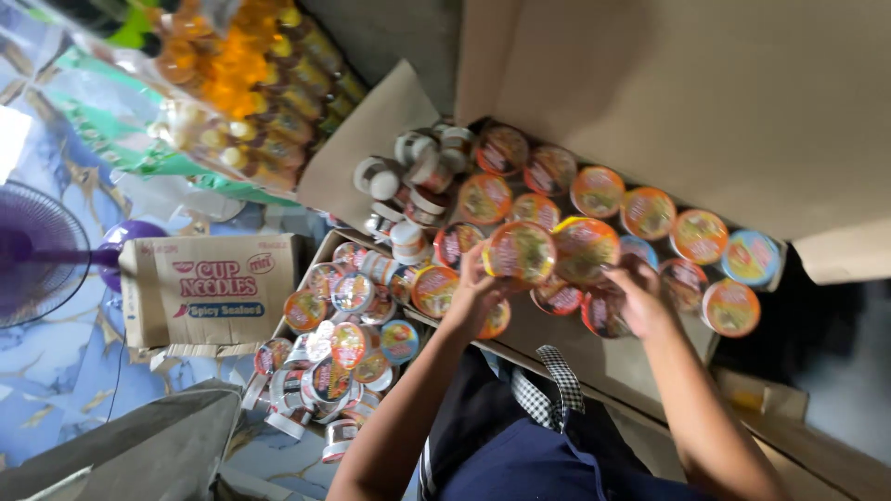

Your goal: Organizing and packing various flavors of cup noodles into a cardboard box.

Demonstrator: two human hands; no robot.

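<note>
My left hand (pixel 471 295) grips a noodle cup with a round foil lid (pixel 520 250) and holds it over an open cardboard box (pixel 640 362). My right hand (pixel 640 297) touches another cup (pixel 585 246) beside it, fingers curled on its rim. Several more lidded cups (pixel 648 213) lie in rows in the same box, some orange, one blue (pixel 750 257). Small white-capped cups (pixel 408 176) are heaped at the box's left end.
A second open box (pixel 334 343) of mixed cups sits lower left. A closed printed carton (pixel 209 289) lies beside it. A purple fan (pixel 37 252) stands at the far left, bagged snacks (pixel 241 83) hang above, and a large box flap (pixel 687 93) rises at the top right.
</note>
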